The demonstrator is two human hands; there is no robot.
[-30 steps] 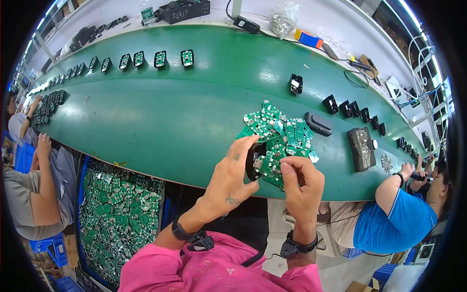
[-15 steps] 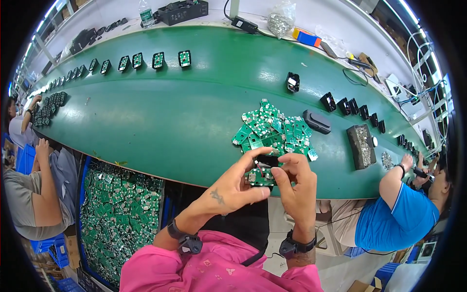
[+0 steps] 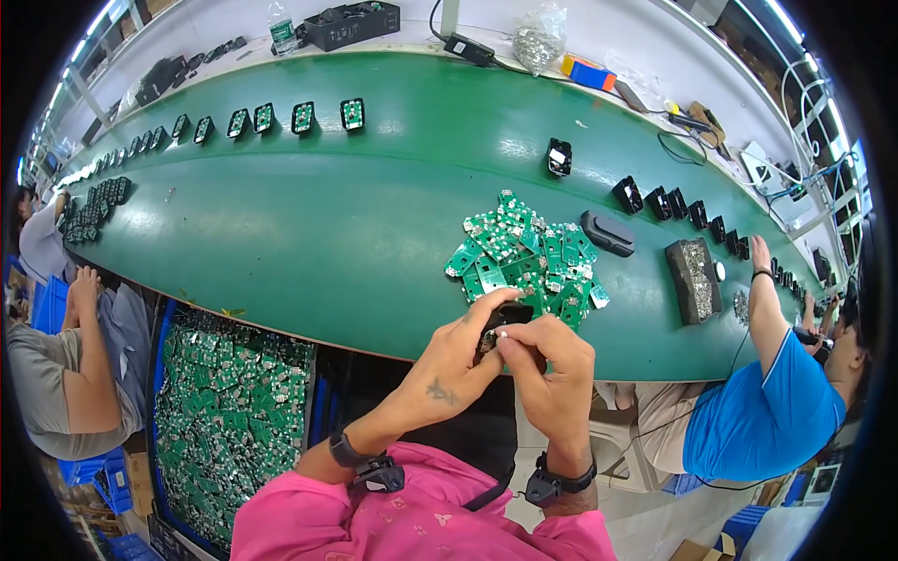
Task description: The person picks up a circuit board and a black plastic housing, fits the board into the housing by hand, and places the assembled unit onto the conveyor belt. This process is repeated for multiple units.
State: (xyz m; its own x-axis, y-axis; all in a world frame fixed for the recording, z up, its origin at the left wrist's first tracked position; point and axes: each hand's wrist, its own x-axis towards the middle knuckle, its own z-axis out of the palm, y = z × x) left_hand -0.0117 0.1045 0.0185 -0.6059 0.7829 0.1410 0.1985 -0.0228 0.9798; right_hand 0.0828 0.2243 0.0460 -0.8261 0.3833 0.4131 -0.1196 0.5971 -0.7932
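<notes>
1. Far left: a cluster of dark parts (image 3: 96,208) lies on the green bench (image 3: 309,224).
2. Left, near: loose green boards (image 3: 234,411) are heaped below the bench edge.
3. Left, far side: a row of black housings with green boards (image 3: 302,118) extends along the bench.
4. Centre, near: the left hand (image 3: 454,360) is curled, thumb and fingers closed around a black housing (image 3: 514,316), which is held above the near bench edge.
5. Just right of it: the right hand (image 3: 554,369) has thumb and forefinger together at the housing; whether they grip anything cannot be told.
6. Beyond the hands: a board pile (image 3: 524,248) lies on the bench.
7. Right: a closed dark case (image 3: 607,234) lies beside the pile, with a dark tray (image 3: 681,297) of small metal parts farther right.
</notes>
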